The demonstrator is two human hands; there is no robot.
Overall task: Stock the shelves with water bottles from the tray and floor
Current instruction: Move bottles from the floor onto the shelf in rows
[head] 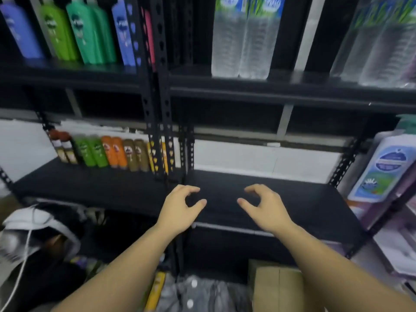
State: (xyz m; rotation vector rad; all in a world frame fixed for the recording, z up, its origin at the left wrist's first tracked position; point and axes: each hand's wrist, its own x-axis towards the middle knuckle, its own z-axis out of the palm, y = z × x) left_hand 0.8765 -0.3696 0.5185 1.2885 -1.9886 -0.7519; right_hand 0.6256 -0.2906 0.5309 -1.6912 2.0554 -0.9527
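While both hands hang empty over the bare lower shelf (281,199), stock stands thus: two water bottles (243,41) upright on the upper shelf (292,93), at 12 o'clock from the hands, long axes vertical; more, blurred, at 2 o'clock. Left hand (180,208) and right hand (265,208): fingers loosely curled, thumb and forefinger apart, holding nothing; the right lies nearer the bottles. Bottle caps (191,293) show at 6 o'clock, below the arms, likely floor stock. Cardboard box (276,287) just beside. Coloured bottles (67,30) at 10 o'clock.

We see 2 bare forearms, left hand (180,208) & right hand (265,209) ungloved; sleeves not in frame, fingernails short.
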